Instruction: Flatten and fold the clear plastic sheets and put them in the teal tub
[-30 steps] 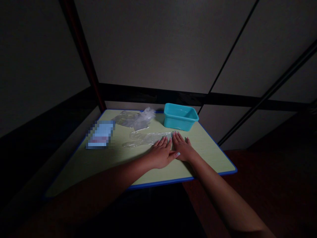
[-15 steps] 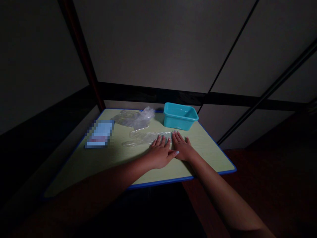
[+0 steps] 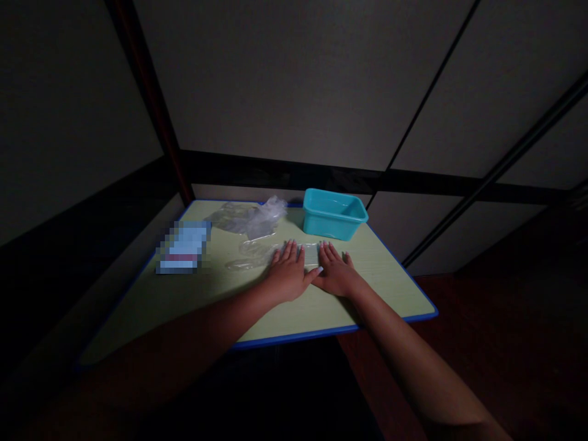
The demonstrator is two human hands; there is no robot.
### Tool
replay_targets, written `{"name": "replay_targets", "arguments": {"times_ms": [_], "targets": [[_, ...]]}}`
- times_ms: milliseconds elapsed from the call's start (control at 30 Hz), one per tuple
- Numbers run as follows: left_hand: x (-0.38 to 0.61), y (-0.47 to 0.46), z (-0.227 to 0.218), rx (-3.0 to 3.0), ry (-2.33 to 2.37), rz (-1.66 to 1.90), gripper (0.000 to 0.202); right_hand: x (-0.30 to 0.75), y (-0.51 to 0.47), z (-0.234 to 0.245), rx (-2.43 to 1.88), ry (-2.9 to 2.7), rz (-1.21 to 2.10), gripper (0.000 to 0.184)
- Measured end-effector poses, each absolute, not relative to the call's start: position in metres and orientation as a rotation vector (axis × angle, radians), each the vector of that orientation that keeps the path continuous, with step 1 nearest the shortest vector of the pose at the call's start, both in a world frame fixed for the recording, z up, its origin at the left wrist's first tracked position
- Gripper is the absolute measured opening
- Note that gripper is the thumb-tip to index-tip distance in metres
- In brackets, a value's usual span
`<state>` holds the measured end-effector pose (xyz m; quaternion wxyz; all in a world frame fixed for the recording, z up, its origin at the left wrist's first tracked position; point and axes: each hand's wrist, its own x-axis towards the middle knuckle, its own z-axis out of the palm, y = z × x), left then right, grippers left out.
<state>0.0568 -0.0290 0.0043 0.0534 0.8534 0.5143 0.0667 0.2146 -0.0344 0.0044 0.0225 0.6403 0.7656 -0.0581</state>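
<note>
A clear, thin disposable plastic glove lies flat on the table, its finger end pointing left. My left hand rests palm down on the glove's middle, with its fingers stretched out. Flat at the cuff end is my right hand, also palm down, fingers extended. The left thumb reaches over to the right hand. Both hands hide part of the glove's near side.
Crumpled clear plastic lies behind the glove. A turquoise plastic bin stands at the back right. At the left is a pixelated flat blue-white item. The pale table has a blue edge; panelled walls rise behind it.
My left hand has slid a little forward and to the left over the glove, its fingers still flat. My right hand stays in place.
</note>
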Motion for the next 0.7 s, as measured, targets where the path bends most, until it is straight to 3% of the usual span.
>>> {"name": "replay_targets", "arguments": {"times_ms": [700], "targets": [[0.0554, -0.0260, 0.0020, 2.552, 1.605, 0.150, 0.077, 0.2154, -0.0349, 0.0069, 1.991, 2.385, -0.222, 0.093]]}}
